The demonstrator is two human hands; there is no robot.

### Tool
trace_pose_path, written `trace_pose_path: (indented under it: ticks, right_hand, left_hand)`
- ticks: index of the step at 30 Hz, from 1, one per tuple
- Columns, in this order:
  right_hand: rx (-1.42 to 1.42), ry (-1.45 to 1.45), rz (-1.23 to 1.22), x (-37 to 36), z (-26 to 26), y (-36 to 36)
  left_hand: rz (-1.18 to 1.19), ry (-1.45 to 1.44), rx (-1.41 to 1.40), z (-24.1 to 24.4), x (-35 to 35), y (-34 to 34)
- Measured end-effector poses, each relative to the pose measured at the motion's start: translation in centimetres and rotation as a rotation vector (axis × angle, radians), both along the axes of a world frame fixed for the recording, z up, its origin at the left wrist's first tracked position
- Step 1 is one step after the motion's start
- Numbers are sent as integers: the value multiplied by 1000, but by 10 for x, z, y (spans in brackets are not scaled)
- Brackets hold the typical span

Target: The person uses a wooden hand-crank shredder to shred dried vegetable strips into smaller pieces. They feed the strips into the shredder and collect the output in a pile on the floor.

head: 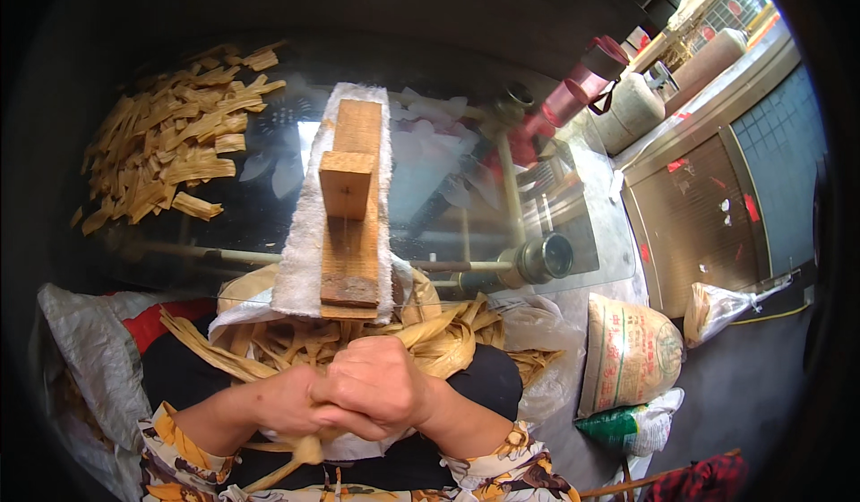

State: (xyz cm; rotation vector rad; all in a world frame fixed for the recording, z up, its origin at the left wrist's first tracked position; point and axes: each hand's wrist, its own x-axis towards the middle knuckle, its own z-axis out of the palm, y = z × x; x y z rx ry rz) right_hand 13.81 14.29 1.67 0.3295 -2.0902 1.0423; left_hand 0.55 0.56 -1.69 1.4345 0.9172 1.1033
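Low in the head view, my left hand (pixel 292 398) and my right hand (pixel 373 384) are pressed together, fingers curled around a pale dried plant strip (pixel 306 449) whose knotted-looking part shows below them. Long tan strips (pixel 450 341) lie heaped on a white cloth over my lap, just beyond the hands. Past them a wooden block stand (pixel 351 247) rests on a white towel (pixel 302 253) on the glass tabletop (pixel 430 226). Short flat pieces of the same fibre (pixel 181 126) are piled at the table's far left. The hands hide most of the held strip.
A white woven sack (pixel 101 367) stands left of my legs. Clear plastic bags (pixel 537 341) and a printed sack (pixel 631 354) are on the right, above a green-and-white bag (pixel 631 428). A pink plastic container (pixel 564 102) and gas cylinders (pixel 628 116) are farther back.
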Motion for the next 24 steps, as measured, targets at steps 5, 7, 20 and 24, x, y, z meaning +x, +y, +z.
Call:
trace_pose_path:
  ticks: [5, 7, 20, 24]
  right_hand:
    - [-38, -178, -339, 3, 5, 11]
    - [-199, -373, -292, 8, -5, 5]
    - [-1225, -568, -167, 1, -4, -21]
    - [-703, -454, -195, 7, -5, -17]
  left_hand:
    - [7, -207, 44, 33, -10, -5]
    - [299, 115, 77, 57, -14, 1]
    - [824, 746, 587, 37, -17, 9]
    - [666, 589, 275, 34, -19, 2]
